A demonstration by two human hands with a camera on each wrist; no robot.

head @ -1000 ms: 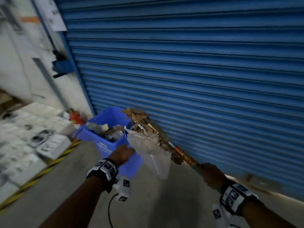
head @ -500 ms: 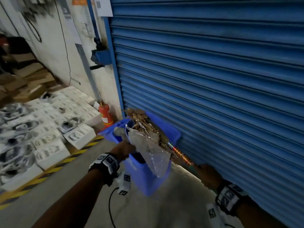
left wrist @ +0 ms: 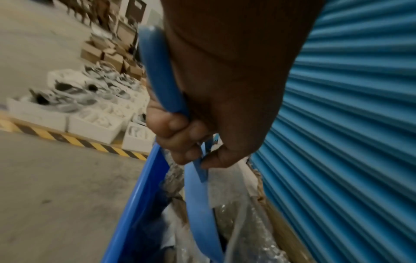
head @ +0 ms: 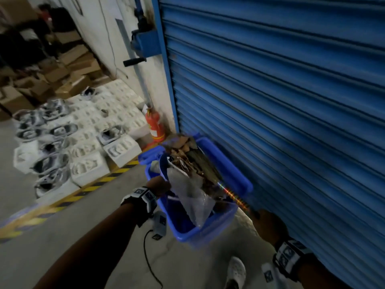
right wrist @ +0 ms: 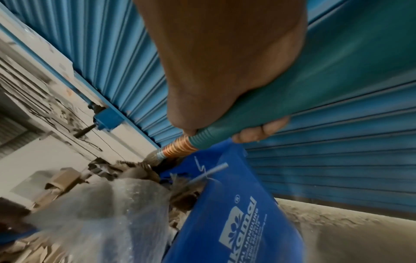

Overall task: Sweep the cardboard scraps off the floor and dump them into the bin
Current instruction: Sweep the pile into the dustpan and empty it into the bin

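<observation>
Head view: cardboard scraps (head: 183, 157) lie heaped on a blue dustpan (head: 164, 163) held over the open blue bin (head: 208, 230), ahead of and above the left hand (head: 159, 185). That hand's grip is closed on the dustpan handle. A crumpled clear plastic sheet (head: 193, 197) hangs from the pan into the bin. The right hand (head: 266, 222), lower and to the right, has its grip closed round the broom (head: 229, 192), whose bristles press against the scraps. Both forearms reach forward, each wearing a wrist device. The bin stands just beside the blue roller shutter (head: 291, 101). A red fire extinguisher (head: 154, 126) stands at the wall behind the bin; white trays of shoes (head: 87, 147) lie on the floor (head: 62, 236) beyond yellow-black hazard tape.

Left wrist view: fingers (left wrist: 178, 131) curl fully round the blue dustpan handle (left wrist: 159, 71); plastic sheet and cardboard fill the bin below the grip.

Right wrist view: right hand (right wrist: 225, 71) wraps the teal broom handle (right wrist: 270, 106), thumb (right wrist: 261, 131) beneath. Scraps (right wrist: 56, 183) and plastic lie below, inside the bin wall (right wrist: 225, 222).
</observation>
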